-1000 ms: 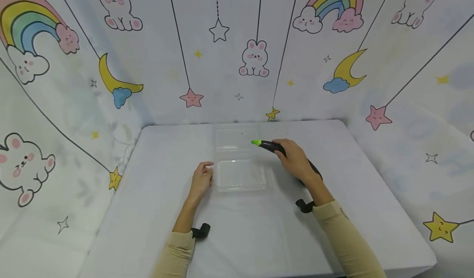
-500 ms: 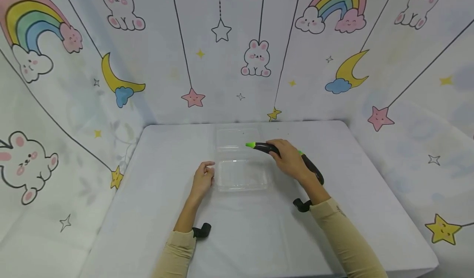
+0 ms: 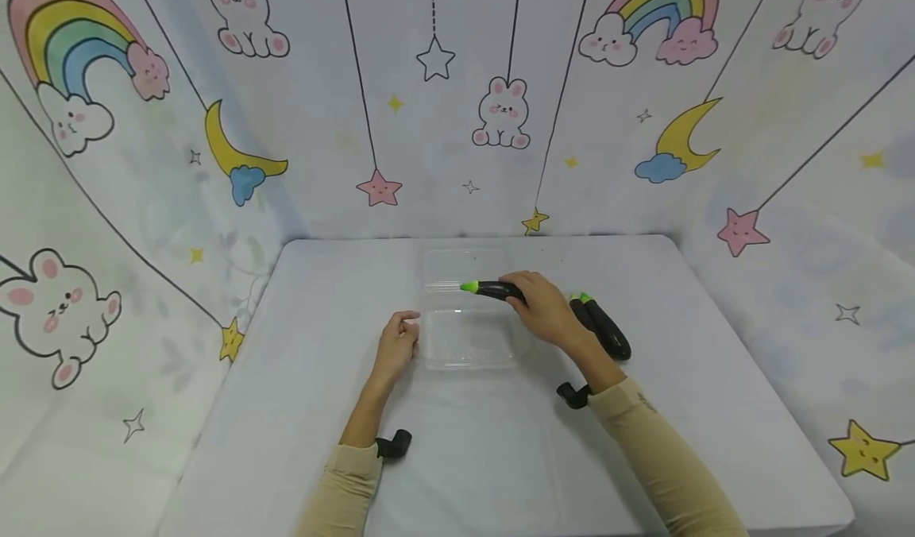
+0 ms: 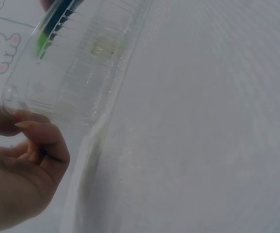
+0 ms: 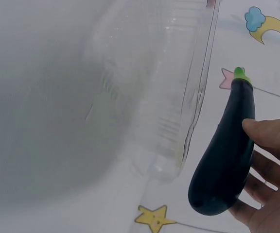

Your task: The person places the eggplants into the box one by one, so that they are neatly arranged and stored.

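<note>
My right hand (image 3: 546, 312) grips a dark eggplant (image 3: 492, 289) with a green stem end, thumb on one side and fingers on the other. The eggplant is held over the back part of a clear plastic box (image 3: 469, 365), its green end pointing left. The box lies unfolded, with its clear lid (image 3: 465, 260) behind the base. At the base's left side, my left hand (image 4: 26, 165) pinches the corner of the rim between thumb and finger. Through the clear wall, the eggplant's green end (image 4: 42, 43) shows in the left wrist view.
Two more eggplants (image 3: 606, 332) lie side by side on the white table (image 3: 286, 410), right of the right hand. A cloth backdrop (image 3: 322, 124) printed with rabbits, stars and rainbows rises behind and at both sides.
My right hand has carried the eggplant left and slightly down, over the box, uncovering the two eggplants on the table. The left hand stays at the box's rim. The head view has shifted slightly.
</note>
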A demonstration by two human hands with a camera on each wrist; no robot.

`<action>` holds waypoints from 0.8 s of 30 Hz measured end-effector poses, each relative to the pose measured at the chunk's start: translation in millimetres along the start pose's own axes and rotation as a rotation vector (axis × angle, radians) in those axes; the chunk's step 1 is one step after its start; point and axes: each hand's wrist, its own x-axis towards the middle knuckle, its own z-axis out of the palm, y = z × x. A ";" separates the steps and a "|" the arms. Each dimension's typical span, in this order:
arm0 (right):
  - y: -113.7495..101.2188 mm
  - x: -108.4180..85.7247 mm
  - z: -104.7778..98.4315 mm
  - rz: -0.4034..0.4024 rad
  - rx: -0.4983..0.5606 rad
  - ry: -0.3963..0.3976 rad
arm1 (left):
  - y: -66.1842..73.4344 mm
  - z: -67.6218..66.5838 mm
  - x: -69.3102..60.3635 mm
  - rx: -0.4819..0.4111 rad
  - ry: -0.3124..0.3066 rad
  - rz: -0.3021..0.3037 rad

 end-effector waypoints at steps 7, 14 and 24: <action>-4.3 7.0 9.1 0.003 0.001 -0.018 | -0.6 1.0 2.2 0.009 -0.014 -0.006; -11.3 13.1 18.7 -0.010 -0.021 -0.036 | 0.6 0.5 2.1 0.004 -0.019 -0.006; -20.8 20.9 35.3 -0.009 -0.055 -0.103 | -0.4 -0.9 -0.2 0.032 -0.028 -0.008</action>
